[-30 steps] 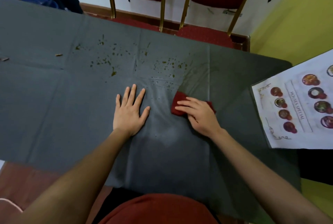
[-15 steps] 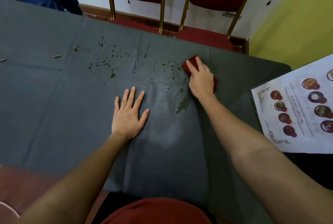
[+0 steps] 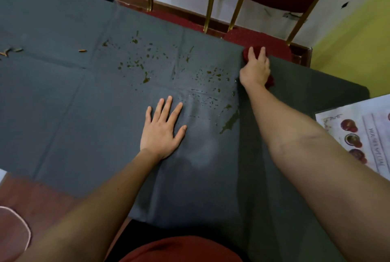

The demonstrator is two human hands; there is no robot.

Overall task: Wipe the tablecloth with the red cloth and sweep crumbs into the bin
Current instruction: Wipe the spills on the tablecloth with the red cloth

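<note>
The right hand point(image 3: 255, 71) is stretched to the far edge of the grey tablecloth point(image 3: 63, 114), palm down and pressing the red cloth point(image 3: 247, 53) flat; the cloth peeks out past the fingertips and beside the wrist, pinned under the palm rather than pinched. The left hand point(image 3: 161, 131) lies flat, fingers spread, holding nothing, nearer the person. Between and beyond the hands are greenish spots and droplets point(image 3: 145, 59); a smear point(image 3: 230, 123) runs beside the right forearm. A menu point(image 3: 358, 135) sits at the right.
</note>
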